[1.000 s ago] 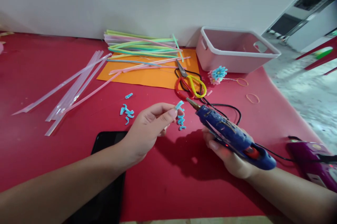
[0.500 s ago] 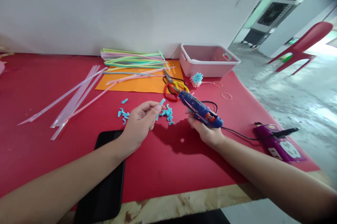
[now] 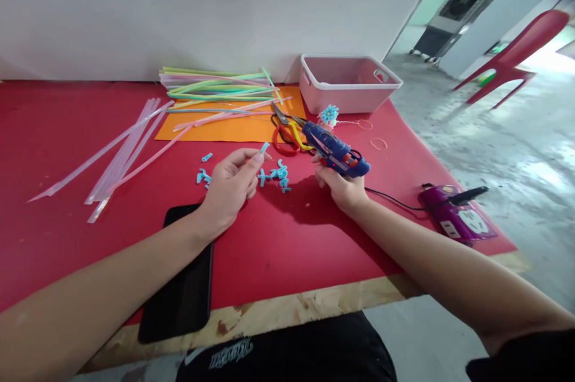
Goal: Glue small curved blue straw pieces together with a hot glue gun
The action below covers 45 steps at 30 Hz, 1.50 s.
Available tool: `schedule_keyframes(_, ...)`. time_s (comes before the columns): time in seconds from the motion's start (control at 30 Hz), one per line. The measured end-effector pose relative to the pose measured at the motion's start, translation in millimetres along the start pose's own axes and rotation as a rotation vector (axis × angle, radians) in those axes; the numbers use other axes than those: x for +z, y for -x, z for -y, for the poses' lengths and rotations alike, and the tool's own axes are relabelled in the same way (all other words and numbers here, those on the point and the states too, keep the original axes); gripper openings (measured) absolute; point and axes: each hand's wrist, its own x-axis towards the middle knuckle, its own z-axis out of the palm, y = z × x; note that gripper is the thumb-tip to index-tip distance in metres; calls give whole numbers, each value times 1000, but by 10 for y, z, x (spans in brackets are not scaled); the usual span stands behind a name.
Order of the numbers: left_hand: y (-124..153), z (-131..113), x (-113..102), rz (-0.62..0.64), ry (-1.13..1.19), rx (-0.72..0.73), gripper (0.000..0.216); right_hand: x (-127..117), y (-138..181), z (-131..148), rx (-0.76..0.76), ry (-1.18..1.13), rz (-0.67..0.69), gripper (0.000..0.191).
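Note:
My left hand (image 3: 230, 181) hovers over the red table (image 3: 54, 142) and pinches a short blue straw piece (image 3: 265, 147) between thumb and fingertips. My right hand (image 3: 340, 185) grips a blue glue gun (image 3: 335, 149), its nozzle pointing left toward the scissors. Several curled blue straw bits (image 3: 275, 176) lie on the table between the two hands, and a few more blue straw bits (image 3: 202, 175) sit left of my left hand.
Long coloured straws (image 3: 215, 85) lie on an orange sheet (image 3: 233, 127) by the wall. Clear straws (image 3: 121, 151) lie at left. Scissors (image 3: 287, 130), a blue straw flower (image 3: 329, 115), a pink tub (image 3: 348, 84), rubber bands (image 3: 378, 143), a purple power strip (image 3: 456, 220) and a black phone (image 3: 179, 286) are nearby.
The view has pulled back and tilted, so the table's front edge and my lap now show. Both hands moved farther from the camera; the glue gun's nozzle drew away from the straw piece.

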Motion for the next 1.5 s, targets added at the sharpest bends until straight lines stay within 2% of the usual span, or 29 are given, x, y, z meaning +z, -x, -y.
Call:
schedule_keyframes(0.47,-67,40,19,19,15,-4,19,-30,-19,38,41,-45,13,12)
schedule_keyframes(0.57,-71,56,14,-40,-9,54,18,-26,-26,40,47,-58,-4,14)
schedule_keyframes(0.73,-117,-3,-53,-211,-59,192,17,-5,-44,22,61,-85,-50,18)
schedule_keyframes(0.87,-343,-160,-251,-316,-102,224,19,5,-48,2,76,-101,-45,17)
schedule_keyframes(1.0,-661,-234,-464,-351,-350,186,18,4,-45,7,85,-110,-36,18)
schedule_keyframes(1.13,-902,-166,-505,-292,-488,171,15,-16,-43,4,99,-112,-13,18)
schedule_keyframes(1.27,-1010,-46,-389,-184,-641,146,16,-37,-47,-25,120,-114,9,20)
schedule_keyframes(1.37,-994,53,-242,-81,-716,138,15,-41,-46,-44,136,-122,8,20)
schedule_keyframes(1.5,-842,131,-58,67,-782,127,12,-42,-41,-52,152,-140,2,18)
